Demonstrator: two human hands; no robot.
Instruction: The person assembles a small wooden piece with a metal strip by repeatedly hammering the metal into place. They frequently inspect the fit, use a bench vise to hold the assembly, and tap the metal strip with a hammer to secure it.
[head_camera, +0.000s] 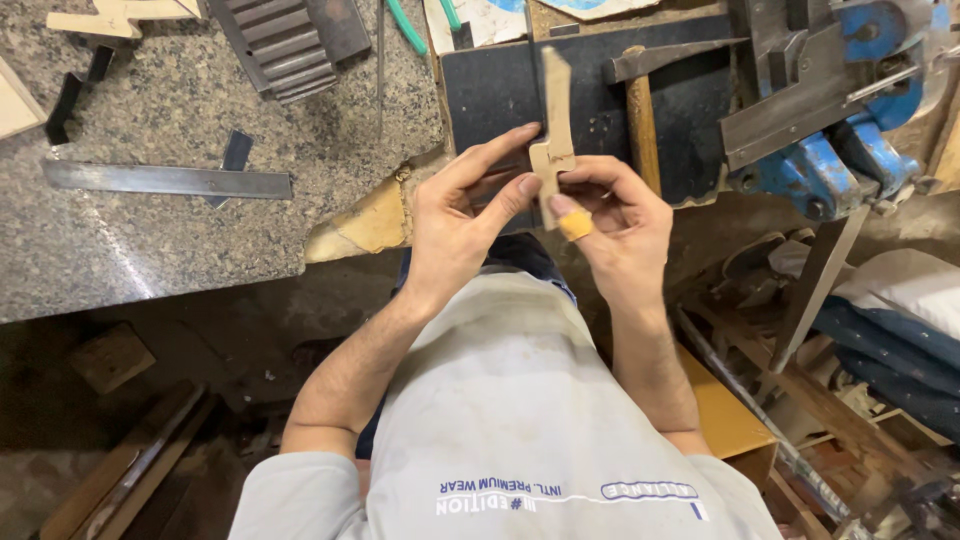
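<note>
A thin wooden piece (553, 130) stands upright between both hands, its long axis pointing away over the dark tabletop (500, 85). The left hand (455, 215) and the right hand (615, 215), thumb bandaged, pinch its near end from either side, equally close.

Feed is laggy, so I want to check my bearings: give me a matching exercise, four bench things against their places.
Things:
1. thin pale wooden strip
2. long flat steel ruler
3. wooden-handled hammer
4. blue metal bench vise

Places:
A. flat on the speckled stone slab
B. far right of the bench
C. pinched between left hand and right hand
D. on the dark mat

Pairs: 1-C, 2-A, 3-D, 4-B
</note>
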